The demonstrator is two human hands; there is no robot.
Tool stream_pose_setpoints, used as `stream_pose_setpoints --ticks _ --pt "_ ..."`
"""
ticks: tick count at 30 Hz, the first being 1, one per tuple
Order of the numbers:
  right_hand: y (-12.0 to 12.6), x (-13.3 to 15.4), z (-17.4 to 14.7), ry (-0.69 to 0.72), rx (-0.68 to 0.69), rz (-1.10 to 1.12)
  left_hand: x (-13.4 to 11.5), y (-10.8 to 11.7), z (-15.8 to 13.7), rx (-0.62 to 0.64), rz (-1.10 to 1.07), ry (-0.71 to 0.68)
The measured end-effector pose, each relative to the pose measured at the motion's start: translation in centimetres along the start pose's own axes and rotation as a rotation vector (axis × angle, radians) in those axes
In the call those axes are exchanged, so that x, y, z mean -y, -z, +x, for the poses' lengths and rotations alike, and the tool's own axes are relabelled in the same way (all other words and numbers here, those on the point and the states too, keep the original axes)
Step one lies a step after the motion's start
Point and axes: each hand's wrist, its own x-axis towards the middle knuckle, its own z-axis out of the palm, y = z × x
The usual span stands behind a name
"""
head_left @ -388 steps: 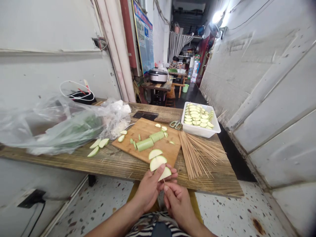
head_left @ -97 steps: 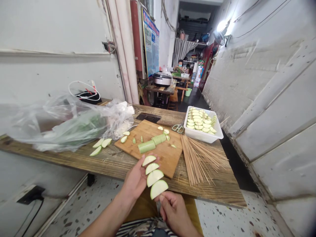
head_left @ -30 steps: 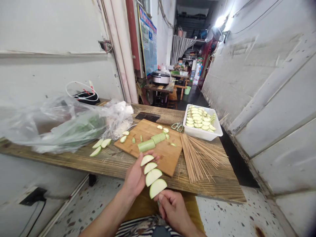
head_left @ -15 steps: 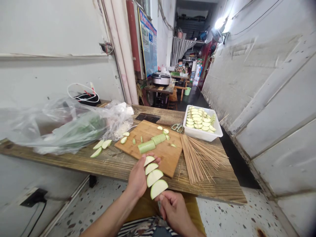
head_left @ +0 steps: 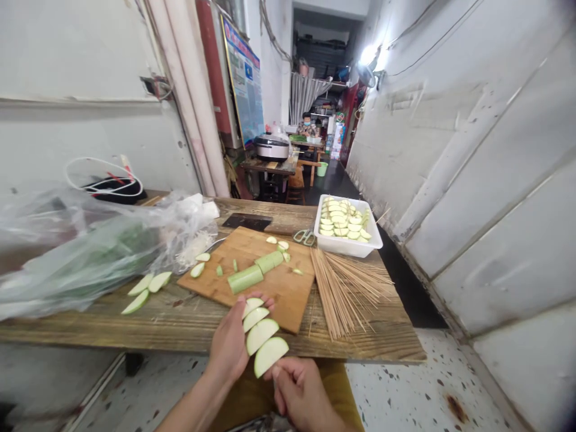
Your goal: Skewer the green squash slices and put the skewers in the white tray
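Observation:
A row of half-round zucchini slices [head_left: 262, 336], pale inside with green skin, lines up as on a skewer, above the board's near edge. My left hand [head_left: 228, 337] is wrapped behind the upper slices, its fingertips showing past them on the right. My right hand [head_left: 300, 387] is closed in a pinch at the lower end of the row, just under the largest slice; the skewer itself is mostly hidden there. Beyond the hands, cut zucchini pieces [head_left: 245, 279] lie on a wooden cutting board [head_left: 283, 303], with small end pieces around them.
Bamboo skewers [head_left: 339, 300] fan out right of the board. Behind them stands a white tub [head_left: 348, 244] of skewered slices, beside green-handled scissors [head_left: 304, 237]. Loose slices [head_left: 143, 291] and a plastic bag [head_left: 90, 252] of greens lie left. A person [head_left: 306, 126] sits far back.
The camera view has turned, so the scene sits further left in the picture. Both hands keep their hold on the row of slices, with little visible change.

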Motion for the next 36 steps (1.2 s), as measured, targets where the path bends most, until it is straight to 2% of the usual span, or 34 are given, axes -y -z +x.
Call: stream_pose_setpoints --ticks 8,15,23,28,31,33,34,36 --pt "0.1 0.1 0.1 0.043 -0.047 -0.010 -0.8 -0.6 0.1 0.080 -0.072 0.036" --pt "0.4 0.2 0.3 0.001 0.003 -0.008 -1.0 -0.9 0.2 0.075 -0.110 0.049" --pt "0.2 -0.4 0.3 -0.011 0.002 -0.057 -0.4 0.2 0.4 0.104 -0.050 0.012" --pt "0.4 -0.8 0.3 -0.021 0.076 -0.135 0.4 1.5 0.8 0.045 -0.079 -0.006" --pt "0.7 -1.5 0.3 -0.062 0.167 -0.165 0.0 3.2 2.1 -0.043 -0.110 -0.117" --pt "0.9 -1.9 0.3 -0.075 0.192 -0.168 -1.2 5.1 3.6 -0.101 -0.010 -0.274" --pt "0.9 -2.0 0.3 -0.072 0.185 -0.168 -2.2 6.3 4.5 -0.130 0.120 -0.378" --pt "0.9 -2.1 0.2 -0.057 0.152 -0.171 -4.6 8.7 6.2 -0.283 0.563 -0.626"
